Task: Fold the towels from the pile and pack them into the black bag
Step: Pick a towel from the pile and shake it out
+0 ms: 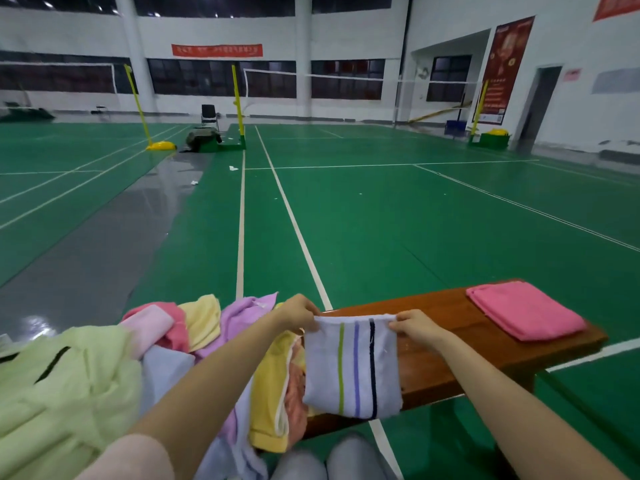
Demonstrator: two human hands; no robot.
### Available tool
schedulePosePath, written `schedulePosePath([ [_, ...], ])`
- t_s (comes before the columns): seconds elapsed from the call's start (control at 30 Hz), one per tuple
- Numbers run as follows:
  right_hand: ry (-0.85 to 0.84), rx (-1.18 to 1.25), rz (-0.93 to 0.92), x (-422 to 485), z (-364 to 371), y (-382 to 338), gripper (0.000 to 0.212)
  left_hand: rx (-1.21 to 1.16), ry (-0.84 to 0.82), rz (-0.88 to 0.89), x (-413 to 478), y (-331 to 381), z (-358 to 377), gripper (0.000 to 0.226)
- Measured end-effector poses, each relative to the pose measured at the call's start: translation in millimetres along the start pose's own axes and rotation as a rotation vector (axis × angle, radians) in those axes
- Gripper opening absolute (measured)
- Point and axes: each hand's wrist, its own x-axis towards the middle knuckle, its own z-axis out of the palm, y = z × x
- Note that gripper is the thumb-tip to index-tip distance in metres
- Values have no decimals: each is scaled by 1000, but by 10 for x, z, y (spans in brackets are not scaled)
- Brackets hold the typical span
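Far left: pale green towel point(52, 393) heaped over the near end of the pile point(194, 327), with pink, yellow, lilac and light blue towels bunched beside and behind it

Left hand point(299, 313) reaching across the pile, fingers curled, pinching the top left corner of a striped towel point(353, 368)

Striped towel held up between both hands, hanging flat just above the wooden bench point(450, 355), its lower edge past the bench's near side; white, with green, violet and navy stripes running top to bottom

Right hand point(414, 327) pinching the top right corner, fingers curled round the edge

Further right, well apart from the hands: folded pink towel point(526, 311) lying flat on the bench's far end

Black bag nowhere in view

Behind: green court floor point(381, 209) with white lines
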Motion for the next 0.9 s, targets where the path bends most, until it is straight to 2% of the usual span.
schedulePosePath([
  [0.1,122,41,32,313,86,-40,31,-42,163,-29,337,-53,43,30],
  [0.3,267,125,145,744,368,31,29,-77,335,-81,895,-218,310,27],
  [0.4,291,118,193,878,467,112,25,-95,368,-131,1046,-290,427,27],
  [0.5,316,51,240,979,515,174,20,-33,313,-191,1116,-369,492,30],
  [0.57,287,31,326,1005,529,156,35,-22,239,-247,1139,-412,492,41],
  [0.67,163,38,424,1027,546,74,61,-262,138,-357,1182,-468,455,56],
  [0.73,79,56,464,1004,515,-8,70,-444,78,-427,1164,-456,441,48],
  [0.83,-40,61,511,903,441,-88,68,-557,-22,-483,1112,-424,411,39],
  [0.9,-80,26,530,835,423,-74,65,-516,-102,-470,1073,-406,378,51],
])
